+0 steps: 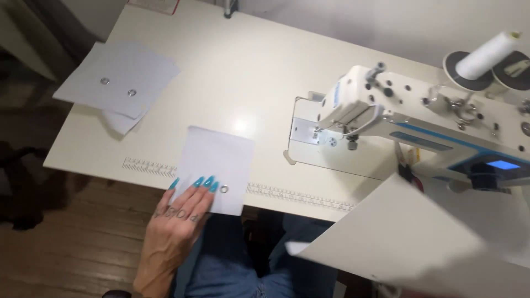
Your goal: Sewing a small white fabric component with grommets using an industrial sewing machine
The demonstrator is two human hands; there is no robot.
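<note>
the left hand [179,212] lies flat, fingers spread, on a white fabric piece [215,165] at the tabletop's [232,83] six o'clock edge; the right hand stays unseen.

My left hand [179,212] wears turquoise nails and rests on a plain white fabric piece [214,168] with a silver eyelet [224,190]. Right of that piece, my sewing machine [419,118] is white with blue stripes and a glowing blue screen [503,164]. Below it, my jeans [265,270] are blue.
</note>
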